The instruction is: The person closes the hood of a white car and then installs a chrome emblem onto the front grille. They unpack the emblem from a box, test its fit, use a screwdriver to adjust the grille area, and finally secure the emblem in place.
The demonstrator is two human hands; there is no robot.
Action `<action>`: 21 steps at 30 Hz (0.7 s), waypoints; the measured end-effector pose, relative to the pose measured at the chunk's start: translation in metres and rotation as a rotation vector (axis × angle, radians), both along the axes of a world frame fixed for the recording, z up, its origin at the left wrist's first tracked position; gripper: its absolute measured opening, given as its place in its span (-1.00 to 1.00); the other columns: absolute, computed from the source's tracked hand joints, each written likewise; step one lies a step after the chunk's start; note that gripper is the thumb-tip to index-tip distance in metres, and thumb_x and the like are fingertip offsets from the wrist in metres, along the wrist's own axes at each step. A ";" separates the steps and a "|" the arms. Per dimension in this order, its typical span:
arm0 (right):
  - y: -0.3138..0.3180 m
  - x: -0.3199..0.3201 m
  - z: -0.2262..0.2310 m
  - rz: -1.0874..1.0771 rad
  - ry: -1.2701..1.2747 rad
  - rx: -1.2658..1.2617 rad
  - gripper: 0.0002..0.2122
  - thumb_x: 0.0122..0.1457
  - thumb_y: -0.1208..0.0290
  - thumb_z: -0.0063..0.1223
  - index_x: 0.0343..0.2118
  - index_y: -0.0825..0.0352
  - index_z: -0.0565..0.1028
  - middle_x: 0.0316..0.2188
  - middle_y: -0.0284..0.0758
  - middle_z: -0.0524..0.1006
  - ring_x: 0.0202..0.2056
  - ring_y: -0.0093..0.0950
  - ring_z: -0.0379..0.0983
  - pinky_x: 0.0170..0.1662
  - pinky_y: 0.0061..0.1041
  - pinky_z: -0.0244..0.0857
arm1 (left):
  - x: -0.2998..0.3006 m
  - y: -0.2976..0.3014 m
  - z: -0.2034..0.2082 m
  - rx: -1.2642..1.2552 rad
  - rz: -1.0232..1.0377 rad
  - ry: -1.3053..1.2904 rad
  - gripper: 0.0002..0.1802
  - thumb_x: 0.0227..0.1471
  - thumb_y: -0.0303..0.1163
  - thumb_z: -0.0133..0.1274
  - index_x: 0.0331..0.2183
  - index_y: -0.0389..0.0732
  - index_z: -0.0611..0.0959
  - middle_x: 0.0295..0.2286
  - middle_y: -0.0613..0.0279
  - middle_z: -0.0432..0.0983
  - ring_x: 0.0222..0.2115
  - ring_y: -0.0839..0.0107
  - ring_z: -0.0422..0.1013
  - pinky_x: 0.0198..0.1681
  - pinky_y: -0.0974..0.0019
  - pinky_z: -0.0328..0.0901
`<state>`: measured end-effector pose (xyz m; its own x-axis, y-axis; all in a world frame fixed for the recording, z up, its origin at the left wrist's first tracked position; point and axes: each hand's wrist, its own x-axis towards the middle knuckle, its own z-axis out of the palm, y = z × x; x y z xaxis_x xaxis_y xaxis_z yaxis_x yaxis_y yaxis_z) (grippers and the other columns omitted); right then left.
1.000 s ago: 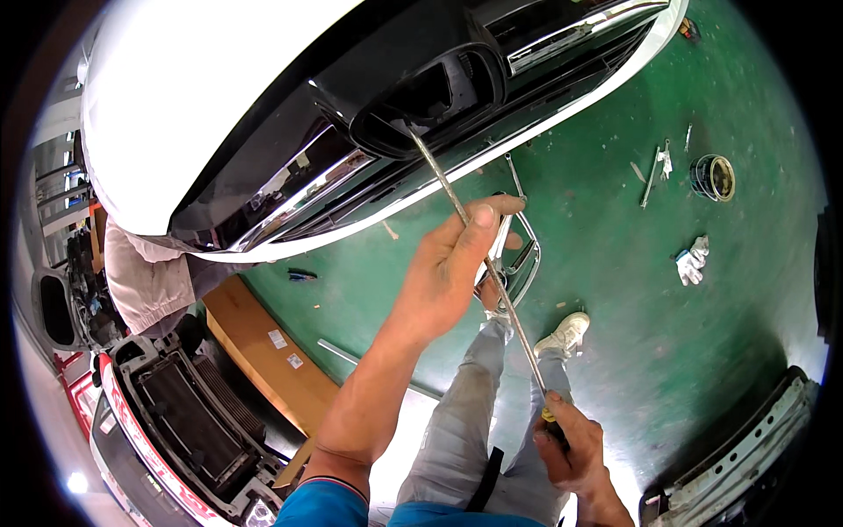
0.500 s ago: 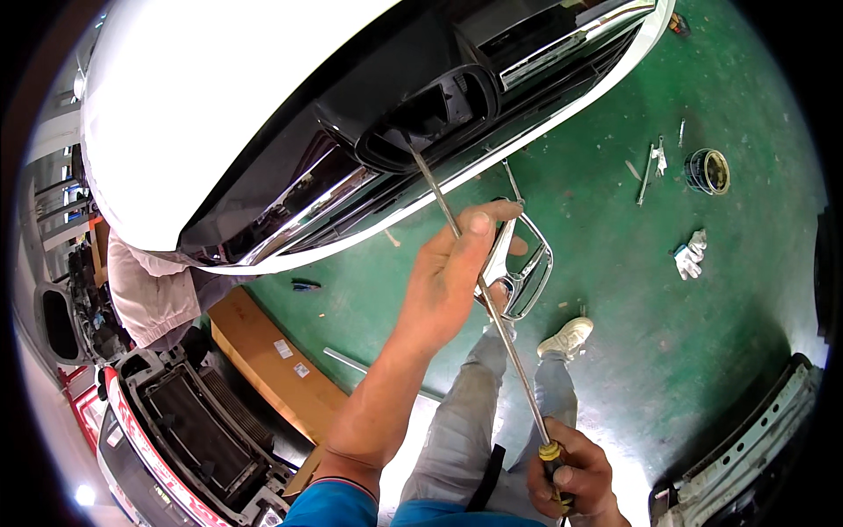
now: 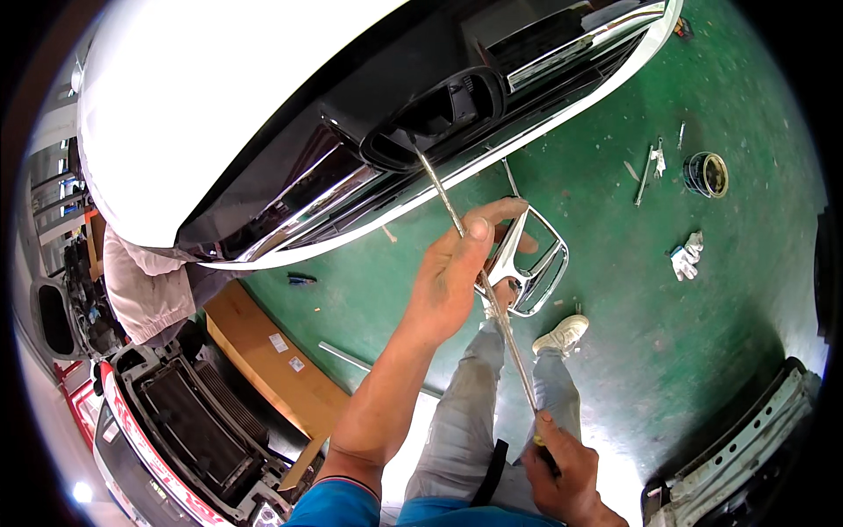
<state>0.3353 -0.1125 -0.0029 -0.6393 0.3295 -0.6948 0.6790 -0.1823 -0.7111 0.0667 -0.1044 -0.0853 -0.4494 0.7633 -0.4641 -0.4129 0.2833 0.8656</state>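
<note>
Green floor (image 3: 628,237) spreads right of the screwdriver (image 3: 510,341) (tip near oval rim (image 3: 452,139))

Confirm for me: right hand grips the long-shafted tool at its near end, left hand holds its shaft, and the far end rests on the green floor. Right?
One thing is off: the head view shows the far end of the long-shafted tool at the oval opening, not on the green floor. The right hand and left hand are as you said.

Vehicle repair workshop. Right of the white car front (image 3: 211,97), hand tools (image 3: 648,175) and an open can (image 3: 696,176) are resting on a green floor (image 3: 615,272); to its lower left, a stripped vehicle front (image 3: 219,479) is exposing its radiator (image 3: 186,413).
</note>
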 end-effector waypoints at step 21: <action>0.000 -0.009 -0.014 -0.295 0.399 -0.263 -0.43 0.12 0.61 0.04 0.24 0.31 0.25 -0.61 -0.20 0.38 -0.69 -0.51 0.28 -0.65 -0.48 0.19 | -0.001 -0.002 0.000 0.001 0.039 -0.080 -0.28 0.28 0.12 -0.31 0.08 -0.36 0.40 -0.27 -0.12 0.51 -0.68 0.48 0.35 -0.54 0.45 0.32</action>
